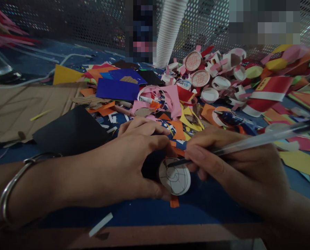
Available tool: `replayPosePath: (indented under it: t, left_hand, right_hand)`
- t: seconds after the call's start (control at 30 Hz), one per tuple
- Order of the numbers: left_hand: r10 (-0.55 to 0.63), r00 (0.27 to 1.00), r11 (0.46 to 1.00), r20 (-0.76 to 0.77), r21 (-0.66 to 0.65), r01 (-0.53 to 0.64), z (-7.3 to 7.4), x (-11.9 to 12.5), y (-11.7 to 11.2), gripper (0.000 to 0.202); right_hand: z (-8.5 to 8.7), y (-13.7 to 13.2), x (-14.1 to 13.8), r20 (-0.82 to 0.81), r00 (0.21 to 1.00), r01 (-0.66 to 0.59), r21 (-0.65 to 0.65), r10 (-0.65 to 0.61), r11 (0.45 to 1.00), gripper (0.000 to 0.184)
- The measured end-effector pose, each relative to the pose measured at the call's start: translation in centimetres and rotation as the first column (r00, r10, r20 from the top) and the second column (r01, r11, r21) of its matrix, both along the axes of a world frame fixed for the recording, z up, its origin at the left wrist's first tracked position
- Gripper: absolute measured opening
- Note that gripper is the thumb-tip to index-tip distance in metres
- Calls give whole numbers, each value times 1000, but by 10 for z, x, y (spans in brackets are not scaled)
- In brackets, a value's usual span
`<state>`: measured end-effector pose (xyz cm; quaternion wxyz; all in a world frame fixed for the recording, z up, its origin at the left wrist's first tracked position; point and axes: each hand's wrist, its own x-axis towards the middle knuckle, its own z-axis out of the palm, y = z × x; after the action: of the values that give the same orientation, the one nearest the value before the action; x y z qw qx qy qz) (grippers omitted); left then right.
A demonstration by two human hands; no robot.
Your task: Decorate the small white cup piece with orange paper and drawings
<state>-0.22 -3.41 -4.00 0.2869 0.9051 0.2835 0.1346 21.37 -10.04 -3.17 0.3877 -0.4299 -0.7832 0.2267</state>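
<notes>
My left hand [129,163] curls round a small white paper cup [175,176] lying on its side, thumb under it and fingers over the top. The cup's round bottom faces me and bears black drawn lines. My right hand [233,166] pinches a clear-barrelled pen [261,140], with its tip touching the cup's bottom near the upper left. A metal bangle [13,187] sits on my left wrist. Both hands rest low over the blue table surface [144,211].
Coloured paper scraps [170,114] litter the table behind my hands. A heap of cut paper cups [212,76] lies at the back right, beside a tall stack of white cups [169,31]. Brown cardboard [19,111] and black paper [71,132] lie left. Mesh panel behind.
</notes>
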Motion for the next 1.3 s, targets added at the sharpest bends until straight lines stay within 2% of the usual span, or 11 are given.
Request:
replayPosePath:
  t: [0.27,0.5,1.0,1.3]
  left_hand:
    - [0,1000,1000,-2,14,0,-1,-1,-1,55]
    - [0,1000,1000,4,16,0,0,-2,-2,57]
    - [-2,1000,1000,21,-1,2,-1,-2,-1,55]
    - [-3,1000,1000,8,23,3,-2,-2,-1,61]
  right_hand:
    - [3,3,-2,-8,1000,-27,25,27,999,25]
    - [1,4,-4,-32,999,-32,21,32,999,15]
    - [2,3,-2,-10,999,-53,22,53,998,24]
    - [-1,3,0,-12,1000,-5,24,5,1000,18]
